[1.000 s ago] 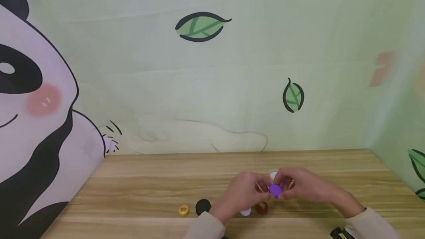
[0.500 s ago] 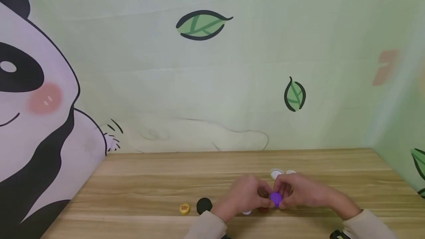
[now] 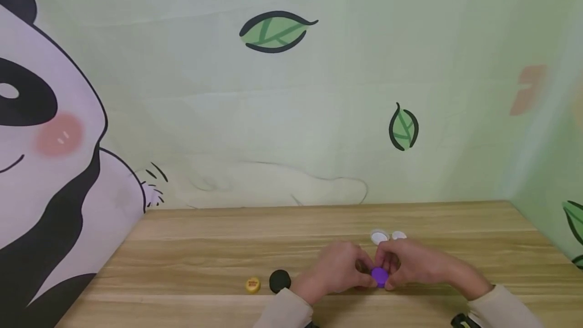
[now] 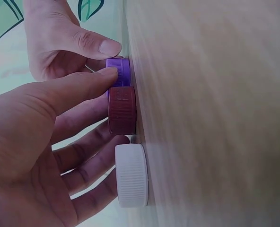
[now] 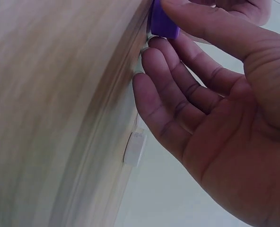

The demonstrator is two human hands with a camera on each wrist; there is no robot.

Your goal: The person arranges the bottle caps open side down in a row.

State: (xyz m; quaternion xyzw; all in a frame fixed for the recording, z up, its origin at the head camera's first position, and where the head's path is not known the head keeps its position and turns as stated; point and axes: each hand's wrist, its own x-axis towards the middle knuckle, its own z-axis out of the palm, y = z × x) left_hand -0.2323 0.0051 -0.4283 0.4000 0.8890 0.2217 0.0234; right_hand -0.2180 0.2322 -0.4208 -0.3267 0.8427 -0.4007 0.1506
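A purple bottle cap (image 3: 379, 277) lies flat at the tabletop, between both hands. My left hand (image 3: 334, 270) pinches its left side with thumb and fingers, while my right hand (image 3: 419, 264) pinches it from the right. In the left wrist view a dark red cap (image 4: 122, 111) stands right beside the purple one, and a white ribbed cap (image 4: 132, 175) sits farther along the row. The left hand hides these two from the head view. The right hand's other fingers (image 5: 154, 92) are spread loosely near the table in the right wrist view.
Left of the hands on the wooden table (image 3: 205, 257) lie a black cap (image 3: 280, 281) and a yellow cap (image 3: 252, 285). Behind the right hand are two white caps (image 3: 379, 237). A printed cloth wall (image 3: 205, 130) rises at the table's back edge.
Both hands have brought the purple cap down and toward the near side, onto the tabletop beside the dark red cap. The dark red and white caps have become covered by the left hand.
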